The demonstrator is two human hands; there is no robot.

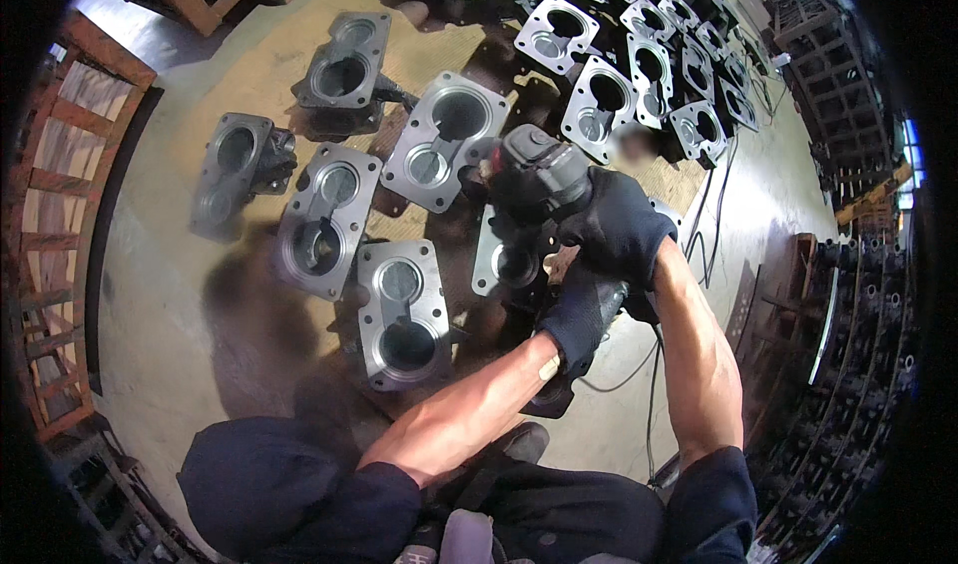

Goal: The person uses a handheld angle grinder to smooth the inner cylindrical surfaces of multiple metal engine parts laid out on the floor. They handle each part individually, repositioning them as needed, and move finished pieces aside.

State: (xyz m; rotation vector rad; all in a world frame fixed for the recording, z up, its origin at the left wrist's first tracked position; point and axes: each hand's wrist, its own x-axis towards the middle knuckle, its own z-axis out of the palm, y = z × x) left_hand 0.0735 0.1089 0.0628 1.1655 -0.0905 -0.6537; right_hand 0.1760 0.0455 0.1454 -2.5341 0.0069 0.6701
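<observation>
My right hand (621,223), in a dark glove, is closed round a bulky black power tool (544,172). The tool is held over a grey metal casting (511,263) that it partly covers. Closer to my body, my gloved left hand (587,316) is closed beside that casting; what its fingers grip is hidden. Left of the tool lies a casting with two round bores (446,140). Another similar casting (401,314) rests nearer to me, left of my left forearm.
More castings (329,220) lie on brown sheeting (269,55), with a dense group (604,95) at the far right. Cables (651,404) run across the floor at the right. An orange-brown slatted rack (75,180) stands left; stacked dark parts (863,364) fill the right side.
</observation>
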